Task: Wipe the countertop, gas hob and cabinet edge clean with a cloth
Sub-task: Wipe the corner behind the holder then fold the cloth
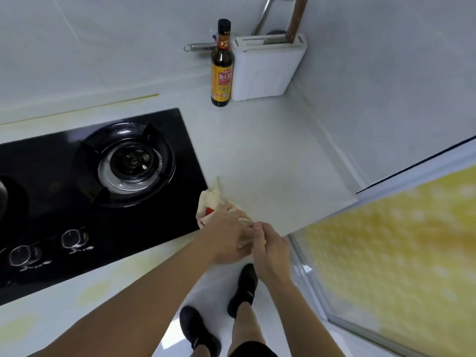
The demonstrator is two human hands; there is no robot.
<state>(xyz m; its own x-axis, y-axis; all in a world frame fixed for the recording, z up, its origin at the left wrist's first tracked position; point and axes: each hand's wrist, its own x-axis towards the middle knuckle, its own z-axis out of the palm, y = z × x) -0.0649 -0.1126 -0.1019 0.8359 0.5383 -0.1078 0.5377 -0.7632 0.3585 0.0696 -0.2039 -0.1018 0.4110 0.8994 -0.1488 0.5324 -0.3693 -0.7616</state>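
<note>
A crumpled white cloth [210, 199] with red marks lies on the pale countertop [270, 161], right beside the front right corner of the black gas hob [85, 186]. My left hand [228, 234] lies over the near part of the cloth with its fingers curled into it. My right hand [269, 247] meets it from the right and pinches the cloth's near end. Both hands sit at the counter's front edge, and much of the cloth is hidden beneath them.
A dark sauce bottle [222, 65] and a white knife block [268, 68] stand at the back by the wall. The hob's right burner [134, 163] and two knobs [46, 247] are in view. A yellow patterned glass panel [394, 258] stands to the right.
</note>
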